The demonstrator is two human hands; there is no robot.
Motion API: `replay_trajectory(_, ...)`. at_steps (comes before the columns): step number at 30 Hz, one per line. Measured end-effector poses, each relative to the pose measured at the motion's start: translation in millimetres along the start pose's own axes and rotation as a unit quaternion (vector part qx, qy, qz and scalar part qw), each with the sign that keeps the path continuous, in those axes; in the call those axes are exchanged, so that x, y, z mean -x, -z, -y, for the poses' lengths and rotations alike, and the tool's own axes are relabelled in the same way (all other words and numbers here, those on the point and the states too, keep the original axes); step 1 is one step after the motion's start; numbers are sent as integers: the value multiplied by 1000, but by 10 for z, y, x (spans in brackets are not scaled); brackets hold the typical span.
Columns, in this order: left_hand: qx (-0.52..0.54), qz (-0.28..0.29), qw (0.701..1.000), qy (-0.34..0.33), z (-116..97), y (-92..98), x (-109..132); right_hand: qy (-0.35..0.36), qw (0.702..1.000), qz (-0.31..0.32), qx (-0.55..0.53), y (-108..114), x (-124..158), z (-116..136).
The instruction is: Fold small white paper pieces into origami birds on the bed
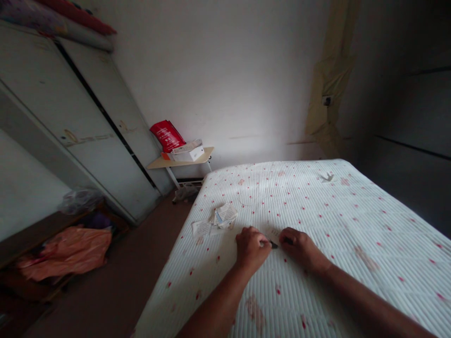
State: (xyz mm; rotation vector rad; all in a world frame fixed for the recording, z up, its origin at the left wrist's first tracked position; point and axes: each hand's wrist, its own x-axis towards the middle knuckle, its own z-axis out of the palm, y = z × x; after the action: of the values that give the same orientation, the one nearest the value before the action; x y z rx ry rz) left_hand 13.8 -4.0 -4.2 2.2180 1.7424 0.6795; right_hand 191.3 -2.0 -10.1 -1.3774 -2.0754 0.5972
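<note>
Both my hands rest close together on a white mattress [317,225] dotted with red marks. My left hand [251,247] is curled, its fingers closed near a small dark object [274,244] lying between the two hands. My right hand [299,246] is also curled, fingers bent down onto the mattress beside the same dark object and a small pale paper [272,233]. I cannot make out what the dark object is or which hand grips it. A loose pile of small paper slips [221,217] lies just beyond my left hand.
A grey wardrobe [88,136] stands along the left wall. A small side table [181,162] holds a red bag [167,135] and a white box at the far wall. Orange cloth [66,253] lies on the floor left. A yellowish curtain [331,89] hangs at the right.
</note>
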Motion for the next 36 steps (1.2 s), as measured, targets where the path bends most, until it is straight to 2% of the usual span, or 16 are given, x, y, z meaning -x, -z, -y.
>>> replay_trajectory(4, -61, -4, 997, 39, -151, -10, 4, 5, 999, -9, 38, -21, 34, 43)
replay_trajectory(8, -72, -24, 996, 39, -175, -37, 13, 29, 997, -28, 71, 64, 41, 7)
replay_trajectory(12, -42, -42, 998, 25, -135, -59, 38, -53, 987, -118, 100, 222, 32, -188)
replay_trajectory(15, -33, -57, 998, 21, -121, -75, 59, -96, 989, -72, 91, 265, 40, -257)
replay_trajectory(22, -43, -61, 997, 21, -148, -57, 71, -89, 996, 1, 5, 128, 10, -37)
replay_trajectory(25, -49, -48, 997, 25, -153, -47, 69, -89, 996, 0, 7, 114, -14, -66)
replay_trajectory(28, -54, -40, 997, 28, -155, -48, 67, -114, 989, -42, 79, 136, -7, -143)
replay_trajectory(30, -57, -39, 997, 30, -157, -52, 65, -93, 987, -78, 101, 145, 5, -158)
replay_trajectory(32, -59, -36, 997, 34, -159, -56, 62, -39, 990, -102, 89, 131, 12, -126)
replay_trajectory(34, -61, -34, 997, 38, -161, -60, 58, 6, 993, -95, 68, 90, 10, -69)
replay_trajectory(36, -61, -35, 997, 41, -165, -64, 55, 15, 995, -67, 66, 32, 2, -21)
